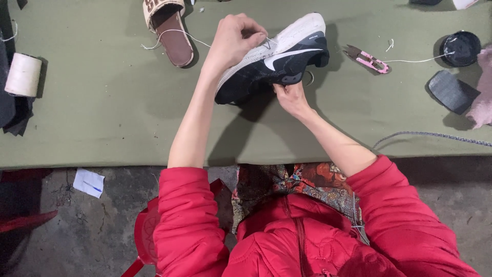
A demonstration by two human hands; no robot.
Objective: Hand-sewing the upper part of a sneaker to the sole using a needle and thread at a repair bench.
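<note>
A black sneaker with a white sole lies on its side above the green table. My left hand rests on the white sole and pinches a thin white thread that trails off to the left. My right hand grips the sneaker from below, near its dark upper. Both sleeves are red and pushed up past the forearms.
A brown slipper lies at the top left. A white thread spool stands at the far left. Pink snips, a round black tin, a dark insole piece and a cord lie to the right.
</note>
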